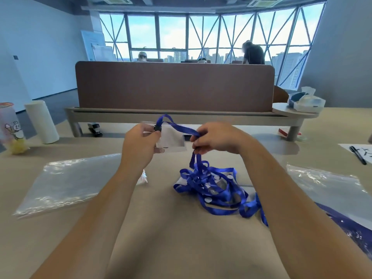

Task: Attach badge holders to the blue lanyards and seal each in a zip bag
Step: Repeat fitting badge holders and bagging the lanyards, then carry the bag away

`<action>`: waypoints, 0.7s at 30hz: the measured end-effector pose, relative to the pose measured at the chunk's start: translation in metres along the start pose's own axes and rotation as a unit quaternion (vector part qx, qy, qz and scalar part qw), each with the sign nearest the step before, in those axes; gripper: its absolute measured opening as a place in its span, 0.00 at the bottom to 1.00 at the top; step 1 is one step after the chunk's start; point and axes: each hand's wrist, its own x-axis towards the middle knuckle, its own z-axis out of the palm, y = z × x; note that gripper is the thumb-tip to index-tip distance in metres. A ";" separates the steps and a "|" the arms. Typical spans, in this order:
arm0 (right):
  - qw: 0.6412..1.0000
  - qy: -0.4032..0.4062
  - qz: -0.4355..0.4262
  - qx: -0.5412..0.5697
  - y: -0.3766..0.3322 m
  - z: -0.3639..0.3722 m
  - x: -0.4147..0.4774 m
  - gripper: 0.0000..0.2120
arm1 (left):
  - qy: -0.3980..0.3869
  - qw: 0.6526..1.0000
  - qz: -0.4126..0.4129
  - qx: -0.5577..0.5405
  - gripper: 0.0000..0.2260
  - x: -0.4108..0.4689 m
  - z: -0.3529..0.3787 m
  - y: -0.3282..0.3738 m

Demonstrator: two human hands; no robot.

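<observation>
Above the lanyard pile (pixel 213 188), my left grip (pixel 141 146) holds a badge holder (pixel 173 141) seemingly clipped to the blue lanyard (pixel 181 127) my right grip (pixel 215 140) pinches; bagging not yet done.

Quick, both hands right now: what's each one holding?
Left hand: holding the badge holder near its black clip.
Right hand: pinching the blue lanyard.

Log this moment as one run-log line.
left hand: holds badge holder | right hand: pinches blue lanyard | zip bag: lying flat
</observation>
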 end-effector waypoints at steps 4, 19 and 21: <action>0.990 -0.050 0.001 -0.133 0.015 0.011 0.002 0.12 | -0.021 0.999 -0.018 0.026 0.03 0.001 0.006 -0.011; 0.935 -0.024 0.164 -0.314 0.082 0.041 0.027 0.04 | -0.027 0.999 -0.012 0.037 0.03 -0.009 0.033 -0.018; 0.939 0.023 0.146 -0.310 0.082 0.038 0.027 0.05 | -0.022 0.999 -0.016 0.033 0.03 -0.007 0.032 -0.018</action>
